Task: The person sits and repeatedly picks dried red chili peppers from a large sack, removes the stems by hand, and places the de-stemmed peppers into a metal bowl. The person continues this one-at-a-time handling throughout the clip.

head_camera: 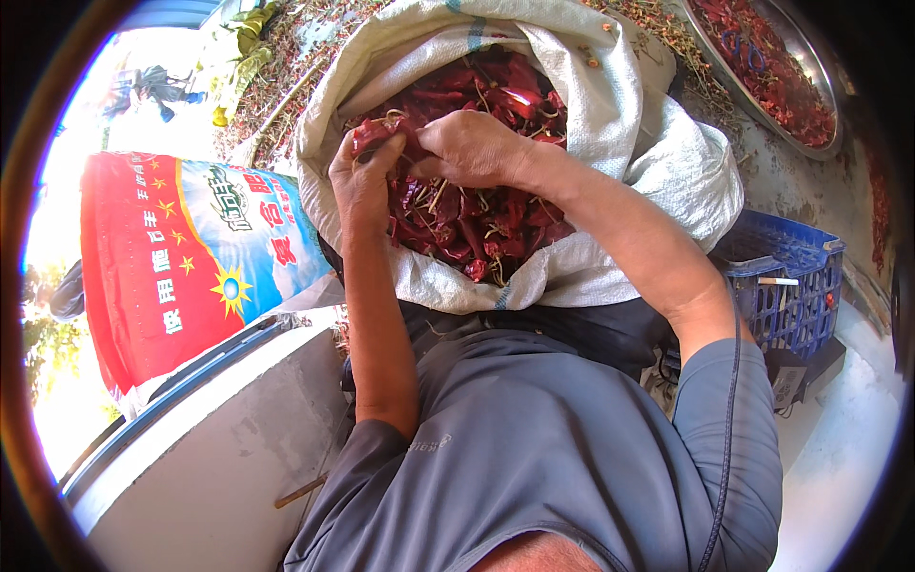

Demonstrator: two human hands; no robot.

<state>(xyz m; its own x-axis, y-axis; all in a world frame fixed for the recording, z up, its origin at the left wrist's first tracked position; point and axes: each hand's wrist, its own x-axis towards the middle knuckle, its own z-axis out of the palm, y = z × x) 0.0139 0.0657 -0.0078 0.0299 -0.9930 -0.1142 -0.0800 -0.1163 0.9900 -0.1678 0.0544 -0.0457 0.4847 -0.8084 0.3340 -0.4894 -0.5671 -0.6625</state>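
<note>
A white woven sack [607,79] with a rolled-back mouth stands in front of me, filled with dried red chili peppers [465,222], many with pale stems. Over its left part my left hand [364,179] grips a dark red chili pepper [373,136] between thumb and fingers. My right hand [475,150] meets it from the right, its fingertips pinched on red pepper flesh beside the left thumb. Whether both hands grip one pepper or two, I cannot tell, because the right fingertips are partly hidden.
Left of the sack is a printed red-and-blue bag [207,250]. A metal basin [822,143] of red chili pieces sits at upper right. Below it stands a blue plastic crate [793,286] with a cigarette [778,281] at its rim. Plant debris [286,79] covers the ground behind.
</note>
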